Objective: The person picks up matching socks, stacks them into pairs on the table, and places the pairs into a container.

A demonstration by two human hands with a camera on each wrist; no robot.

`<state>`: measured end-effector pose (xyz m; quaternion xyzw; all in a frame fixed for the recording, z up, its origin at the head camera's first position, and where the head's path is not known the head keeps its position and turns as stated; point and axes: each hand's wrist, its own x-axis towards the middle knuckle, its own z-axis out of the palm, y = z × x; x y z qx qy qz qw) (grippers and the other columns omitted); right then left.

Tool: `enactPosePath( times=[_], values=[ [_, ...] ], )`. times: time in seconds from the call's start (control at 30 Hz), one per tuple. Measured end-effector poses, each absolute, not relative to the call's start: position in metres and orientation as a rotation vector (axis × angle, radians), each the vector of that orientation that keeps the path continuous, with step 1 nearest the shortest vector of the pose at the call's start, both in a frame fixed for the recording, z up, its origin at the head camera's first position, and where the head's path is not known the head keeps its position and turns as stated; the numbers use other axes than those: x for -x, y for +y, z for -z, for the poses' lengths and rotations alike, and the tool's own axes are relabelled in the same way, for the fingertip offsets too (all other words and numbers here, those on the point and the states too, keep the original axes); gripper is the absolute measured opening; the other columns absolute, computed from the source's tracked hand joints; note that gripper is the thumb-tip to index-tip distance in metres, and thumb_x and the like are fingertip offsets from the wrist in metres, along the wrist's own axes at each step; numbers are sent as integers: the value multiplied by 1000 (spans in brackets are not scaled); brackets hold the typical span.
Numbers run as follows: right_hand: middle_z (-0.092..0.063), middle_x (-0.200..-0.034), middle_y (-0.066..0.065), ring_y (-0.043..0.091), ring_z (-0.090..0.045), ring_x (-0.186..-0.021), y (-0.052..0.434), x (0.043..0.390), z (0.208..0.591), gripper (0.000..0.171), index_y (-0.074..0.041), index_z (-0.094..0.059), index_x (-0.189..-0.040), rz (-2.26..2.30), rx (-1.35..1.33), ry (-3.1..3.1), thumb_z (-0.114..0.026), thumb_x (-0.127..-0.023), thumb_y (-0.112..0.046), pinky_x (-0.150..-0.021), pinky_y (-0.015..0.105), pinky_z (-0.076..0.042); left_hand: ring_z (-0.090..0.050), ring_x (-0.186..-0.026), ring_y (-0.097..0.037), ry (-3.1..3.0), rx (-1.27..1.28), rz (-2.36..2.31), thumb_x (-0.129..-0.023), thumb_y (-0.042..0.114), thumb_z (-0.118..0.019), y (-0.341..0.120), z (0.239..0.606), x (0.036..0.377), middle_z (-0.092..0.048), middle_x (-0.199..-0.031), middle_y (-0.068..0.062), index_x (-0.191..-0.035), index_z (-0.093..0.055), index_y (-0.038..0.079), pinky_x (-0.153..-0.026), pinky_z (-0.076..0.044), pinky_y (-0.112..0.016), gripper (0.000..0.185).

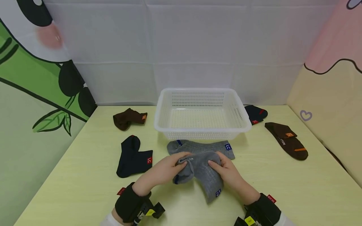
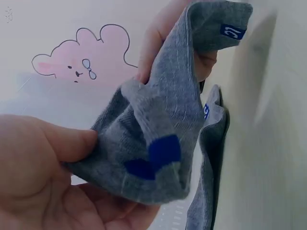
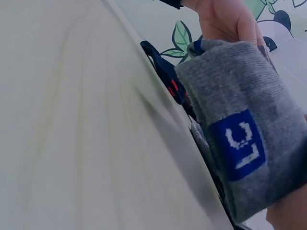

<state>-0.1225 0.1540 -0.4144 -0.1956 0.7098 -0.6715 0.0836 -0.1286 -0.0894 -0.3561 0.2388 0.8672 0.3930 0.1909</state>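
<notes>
Both hands hold one grey sock (image 1: 205,171) in the air above the table's near middle. My left hand (image 1: 167,168) pinches its toe end, thumb on top, where dark blue patches (image 2: 164,149) show in the left wrist view. My right hand (image 1: 229,171) grips the sock's middle between thumb and fingers. The cuff hangs down with a blue LC label (image 3: 238,145), large in the right wrist view. Just behind the hands, a second grey sock (image 1: 202,146) lies flat on the table, partly covered by the held one.
A white plastic basket (image 1: 202,129) stands at the back. To the left lie a brown sock (image 1: 127,118) and a navy sock (image 1: 131,157). On the right are another navy sock (image 1: 255,113), partly behind the basket, and another brown sock (image 1: 285,139).
</notes>
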Motion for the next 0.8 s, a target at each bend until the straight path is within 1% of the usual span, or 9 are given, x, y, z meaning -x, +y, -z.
enactPosePath(
  times=[0.07,0.13,0.23,0.33,0.4,0.47,0.6,0.7,0.8],
  values=[
    [-59,-85,-6,7,-63,-71,154,123,414,28,11,-45,-113,1990,563,2140,-48,-99,-13,-62,27,-52,-32,-45,-11,2484,-646,-1111,-100,19,-46,-91,354,129,-47,-69,1,-133,-50,10,-49,-33,-25,34],
    [-60,-83,-6,7,-62,-68,155,124,414,28,10,-47,-113,1964,553,2158,-49,-99,-14,-61,27,-52,-32,-46,-11,2519,-633,-1124,-100,17,-47,-92,354,129,-38,-58,2,-126,-53,9,-49,-31,-24,28],
    [-62,-80,-8,7,-62,-66,156,126,414,30,10,-49,-114,1923,523,2163,-50,-99,-16,-61,26,-52,-29,-45,-10,2545,-663,-1150,-99,11,-46,-91,355,130,-33,-57,2,-129,-51,11,-47,-29,-23,30],
    [-65,-84,-4,6,-64,-68,157,127,413,33,11,-50,-116,1880,515,2145,-51,-98,-17,-64,25,-52,-26,-45,-8,2537,-730,-1154,-99,5,-43,-90,357,131,-55,-76,-4,-131,-51,12,-49,-30,-22,34],
    [-67,-95,5,5,-64,-78,159,128,412,37,10,-50,-122,1821,530,2166,-52,-98,-18,-71,24,-52,-26,-45,-8,2534,-763,-1132,-98,1,-42,-90,358,131,-60,-89,-8,-126,-55,10,-49,-30,-23,32],
    [-65,-107,15,12,-65,-89,161,129,412,41,9,-49,-127,1754,554,2188,-54,-97,-19,-79,26,-52,-28,-47,-9,2525,-764,-1104,-97,1,-42,-90,359,130,-61,-92,-9,-116,-59,7,-50,-31,-23,26],
    [-50,-133,26,32,-53,-119,166,131,412,61,9,-37,-138,1595,591,2269,-61,-93,-23,-97,40,-44,-35,-50,-10,2523,-704,-1039,-97,6,-45,-89,359,127,-42,-65,0,-103,-60,6,-51,-31,-24,16],
    [-44,-138,27,42,-44,-126,171,133,413,73,9,-32,-141,1463,638,2316,-67,-88,-26,-100,50,-39,-36,-51,-11,2539,-654,-1009,-98,16,-48,-87,361,125,-39,-61,3,-84,-58,8,-51,-31,-24,19],
    [-43,-140,24,40,-43,-127,175,135,414,79,6,-29,-143,1337,726,2290,-71,-84,-27,-100,47,-39,-33,-48,-10,2596,-618,-963,-97,26,-52,-86,362,125,-34,-54,5,-65,-50,12,-49,-28,-24,35]
  ],
)
